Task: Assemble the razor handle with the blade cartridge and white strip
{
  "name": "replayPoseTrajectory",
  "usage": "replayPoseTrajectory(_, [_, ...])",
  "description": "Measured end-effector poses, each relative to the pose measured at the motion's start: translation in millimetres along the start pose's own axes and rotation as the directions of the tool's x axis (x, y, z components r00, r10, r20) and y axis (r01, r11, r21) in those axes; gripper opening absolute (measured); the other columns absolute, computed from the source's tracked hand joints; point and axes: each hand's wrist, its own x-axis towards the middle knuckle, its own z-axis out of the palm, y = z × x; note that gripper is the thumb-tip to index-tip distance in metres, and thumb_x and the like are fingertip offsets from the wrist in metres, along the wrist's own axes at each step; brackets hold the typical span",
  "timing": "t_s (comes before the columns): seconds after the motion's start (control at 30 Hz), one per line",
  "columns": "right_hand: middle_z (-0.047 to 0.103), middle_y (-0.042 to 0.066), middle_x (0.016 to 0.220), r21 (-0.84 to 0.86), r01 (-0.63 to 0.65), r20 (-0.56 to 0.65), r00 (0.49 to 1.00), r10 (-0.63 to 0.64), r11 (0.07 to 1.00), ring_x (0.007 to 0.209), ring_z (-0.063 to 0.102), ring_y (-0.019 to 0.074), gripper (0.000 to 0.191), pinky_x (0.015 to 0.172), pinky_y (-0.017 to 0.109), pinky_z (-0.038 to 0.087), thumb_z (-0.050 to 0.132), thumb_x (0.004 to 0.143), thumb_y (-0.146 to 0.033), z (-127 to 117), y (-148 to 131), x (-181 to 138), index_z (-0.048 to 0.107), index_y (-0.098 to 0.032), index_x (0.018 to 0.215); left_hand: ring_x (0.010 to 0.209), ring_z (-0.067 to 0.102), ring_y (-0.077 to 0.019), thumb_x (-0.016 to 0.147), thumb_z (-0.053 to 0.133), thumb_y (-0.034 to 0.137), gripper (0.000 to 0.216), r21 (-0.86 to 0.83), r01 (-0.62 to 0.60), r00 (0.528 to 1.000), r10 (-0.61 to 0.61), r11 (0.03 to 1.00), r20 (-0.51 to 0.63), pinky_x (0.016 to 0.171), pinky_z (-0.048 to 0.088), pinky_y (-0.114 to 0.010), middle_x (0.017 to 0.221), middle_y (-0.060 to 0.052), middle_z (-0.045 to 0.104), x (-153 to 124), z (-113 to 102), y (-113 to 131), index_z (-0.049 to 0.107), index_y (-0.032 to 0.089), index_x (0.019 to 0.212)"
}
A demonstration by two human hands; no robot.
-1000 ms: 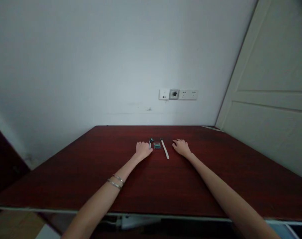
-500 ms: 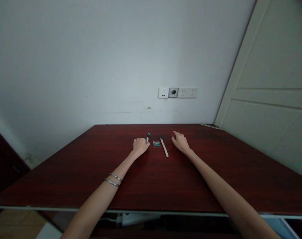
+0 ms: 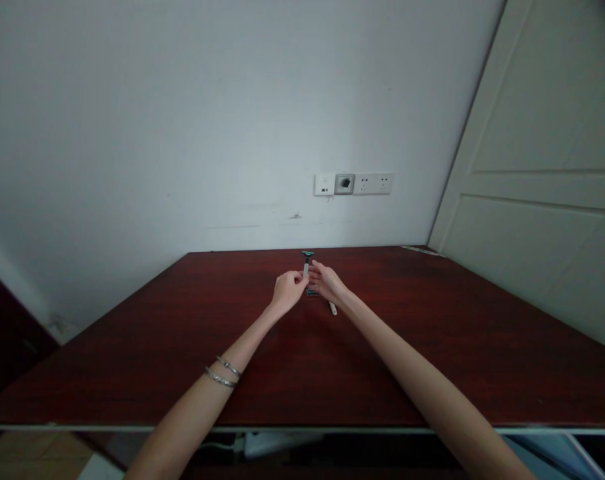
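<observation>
Upright in my left hand [image 3: 288, 288] is a razor [image 3: 306, 269] with a pale handle and a dark green head, its handle pinched between thumb and fingers. My right hand [image 3: 328, 281] is beside it with fingers apart, close to the handle; whether it touches I cannot tell. Behind and below my hands, a small clear case with green parts [image 3: 312, 293] lies on the table, mostly covered. Under my right hand a slim white-handled tool [image 3: 333, 309] lies on the table; only its lower end shows.
The dark red wooden table [image 3: 262, 373] runs to a pale wall with a row of sockets [image 3: 374, 183]. A thin strip [image 3: 422, 251] lies at the back right edge. A white panelled door [image 3: 537, 180] stands to the right.
My left hand has lifted the razor and brought it a little right, turning its head upward. My right hand has moved left to the razor, now covering most of the white-handled tool.
</observation>
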Motion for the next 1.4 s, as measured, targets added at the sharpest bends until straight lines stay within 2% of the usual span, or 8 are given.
replayPoseTrajectory(0.2, [0.068, 0.007, 0.074, 0.126, 0.034, 0.022, 0.999, -0.037, 0.991, 0.061, 0.060, 0.0124, 0.022, 0.056, 0.022, 0.044, 0.045, 0.086, -0.029, -4, 7, -5, 0.060, -0.015, 0.078, 0.066, 0.059, -0.0158, 0.081, 0.044, 0.037, 0.037, -0.072, -0.046, 0.999, 0.047, 0.996, 0.019, 0.062, 0.037, -0.023, 0.071, -0.005, 0.068, -3, 4, 4, 0.061, 0.016, 0.056])
replayPoseTrajectory(0.5, [0.067, 0.005, 0.069, 0.083, 0.081, -0.045, 0.996, -0.077, 0.993, 0.058, 0.059, 0.0111, 0.010, 0.053, 0.020, 0.046, 0.058, 0.077, -0.021, -10, 8, -8, 0.062, -0.013, 0.075, 0.070, 0.061, -0.0169, 0.082, 0.042, 0.038, 0.038, -0.063, -0.066, 0.995, 0.070, 0.996, 0.074, 0.068, 0.039, -0.024, 0.072, -0.005, 0.068, -4, 9, 7, 0.064, 0.016, 0.060])
replayPoseTrajectory(0.67, [0.065, 0.006, 0.066, 0.052, 0.119, -0.092, 0.989, -0.114, 0.992, 0.057, 0.059, 0.0119, 0.010, 0.051, 0.021, 0.048, 0.062, 0.076, -0.023, -11, 3, -10, 0.059, -0.013, 0.073, 0.061, 0.059, -0.0176, 0.079, 0.042, 0.051, 0.048, -0.031, 0.094, 0.993, -0.092, 0.995, 0.070, 0.060, 0.038, -0.025, 0.060, -0.007, 0.065, 3, -4, 2, 0.065, 0.015, 0.057])
replayPoseTrajectory(0.8, [0.062, 0.004, 0.062, 0.082, 0.112, -0.120, 0.988, -0.101, 0.990, 0.058, 0.062, 0.0136, 0.011, 0.054, 0.024, 0.052, 0.062, 0.076, -0.021, -10, 0, -11, 0.056, -0.013, 0.071, 0.064, 0.060, -0.0168, 0.079, 0.040, 0.050, 0.048, -0.225, 0.182, 0.982, -0.189, 0.957, -0.008, 0.063, 0.041, -0.025, 0.064, -0.008, 0.066, 16, -14, -13, 0.064, 0.014, 0.058])
replayPoseTrajectory(0.9, [0.061, 0.003, 0.061, 0.107, 0.068, -0.138, 0.989, -0.053, 0.992, 0.058, 0.063, 0.0142, 0.007, 0.053, 0.025, 0.053, 0.060, 0.076, -0.016, -8, 1, -12, 0.054, -0.014, 0.073, 0.064, 0.062, -0.0156, 0.079, 0.039, 0.046, 0.044, -0.473, 0.287, 0.953, -0.297, 0.833, 0.055, 0.060, 0.043, -0.025, 0.074, -0.011, 0.068, 24, -14, -23, 0.064, 0.011, 0.070])
replayPoseTrajectory(1.0, [0.062, 0.004, 0.063, 0.093, 0.024, -0.111, 0.994, -0.013, 0.995, 0.057, 0.063, 0.0143, 0.006, 0.052, 0.025, 0.053, 0.059, 0.076, -0.014, -5, 3, -13, 0.054, -0.013, 0.074, 0.069, 0.063, -0.0160, 0.081, 0.037, 0.045, 0.043, -0.627, 0.459, 0.884, -0.389, 0.629, 0.258, 0.060, 0.044, -0.025, 0.088, -0.013, 0.068, 30, -11, -28, 0.062, 0.010, 0.083])
replayPoseTrajectory(1.17, [0.063, 0.005, 0.065, 0.060, -0.015, -0.036, 0.999, 0.017, 0.998, 0.053, 0.061, 0.0119, 0.002, 0.050, 0.023, 0.051, 0.056, 0.077, -0.011, -1, 7, -18, 0.056, -0.011, 0.075, 0.078, 0.064, -0.0193, 0.083, 0.035, 0.044, 0.043, -0.730, 0.640, 0.762, -0.324, 0.240, 0.561, 0.068, 0.049, -0.030, 0.099, -0.017, 0.065, 45, 0, -25, 0.058, 0.009, 0.091])
replayPoseTrajectory(1.4, [0.057, 0.000, 0.054, -0.034, 0.002, -0.042, 0.999, -0.004, 0.999, 0.040, 0.049, 0.0070, 0.009, 0.038, 0.018, 0.041, 0.057, 0.075, -0.015, -4, 17, -12, 0.055, -0.012, 0.067, 0.092, 0.062, -0.0239, 0.087, 0.025, 0.041, 0.050, -0.764, 0.645, 0.747, -0.205, -0.005, 0.632, 0.075, 0.049, -0.033, 0.106, -0.021, 0.061, 63, 20, -17, 0.054, 0.004, 0.103])
